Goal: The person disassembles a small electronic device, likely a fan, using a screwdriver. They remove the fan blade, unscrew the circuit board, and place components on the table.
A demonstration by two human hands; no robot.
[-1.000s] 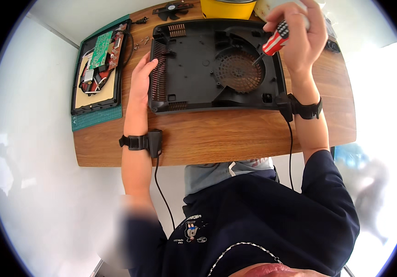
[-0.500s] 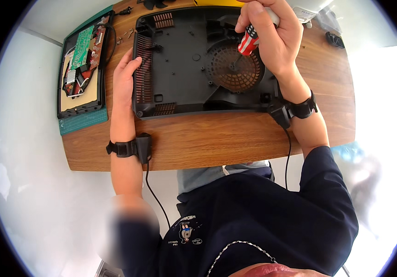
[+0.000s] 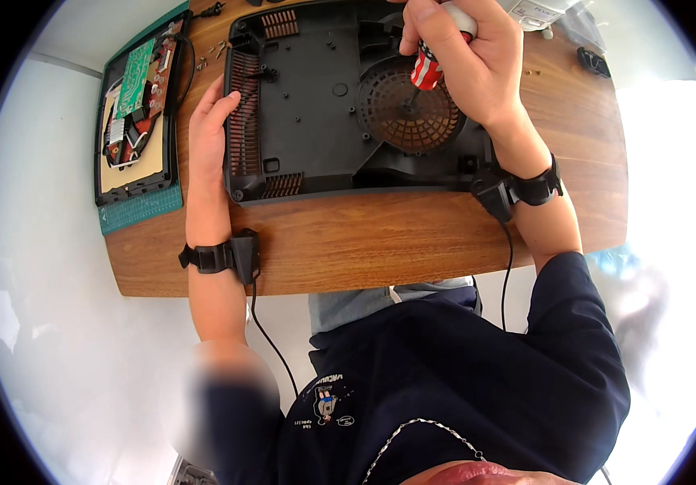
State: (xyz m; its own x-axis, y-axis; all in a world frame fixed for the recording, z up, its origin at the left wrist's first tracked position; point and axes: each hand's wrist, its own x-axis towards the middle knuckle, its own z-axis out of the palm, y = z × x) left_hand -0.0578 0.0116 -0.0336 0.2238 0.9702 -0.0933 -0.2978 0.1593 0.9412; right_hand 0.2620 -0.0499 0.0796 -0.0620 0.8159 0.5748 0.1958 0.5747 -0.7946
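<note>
Right hand (image 3: 469,61) is gripping the screwdriver (image 3: 427,65) upright over the fan grille (image 3: 409,109); left hand (image 3: 209,133), open flat, is bracing the black housing (image 3: 324,153) at 9 o'clock.

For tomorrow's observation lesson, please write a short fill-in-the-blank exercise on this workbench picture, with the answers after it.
1. The right hand grips a red and white ____ over the round grille.
2. The left hand rests on the ____ edge of the black housing.
3. The green circuit board lies on the person's ____ side of the housing.
4. The housing sits on a ____ table.

Answers: screwdriver; left; left; wooden
</note>
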